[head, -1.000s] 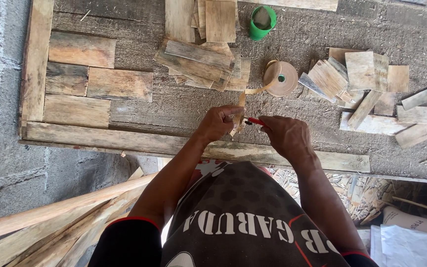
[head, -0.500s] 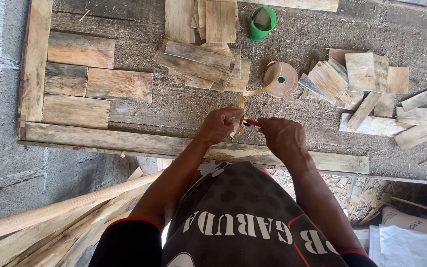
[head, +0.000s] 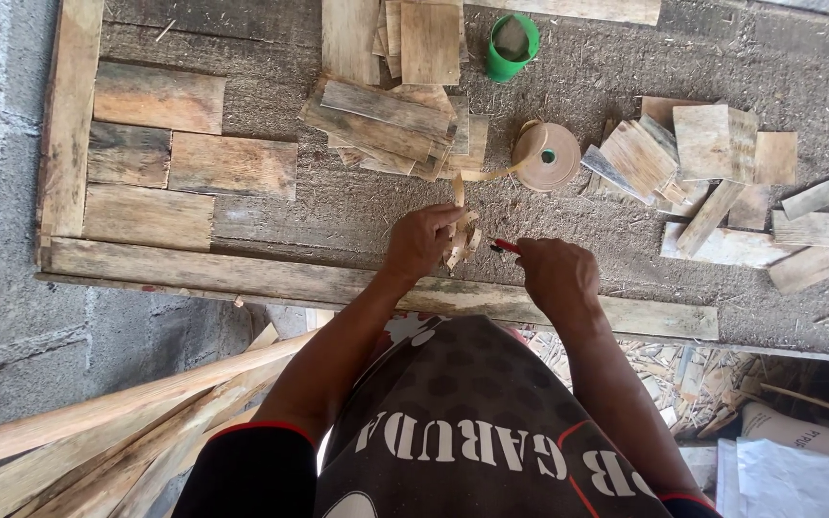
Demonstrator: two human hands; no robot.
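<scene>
Rough grey sawdust-strewn workbench (head: 338, 206) beside block wall; left hand (head: 421, 242) clamps pale veneer strip bundle (head: 461, 240), right hand (head: 556, 273) pinches red-handled tool (head: 505, 247)

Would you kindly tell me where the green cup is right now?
In the head view, the green cup stands at the top centre of the board, right of the stacked wood pieces and just above the tan tape roll.

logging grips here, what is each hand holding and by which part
Left hand pinches the loose end of the tan strip. Right hand grips a red-tipped tool by its handle, mostly hidden.
</scene>
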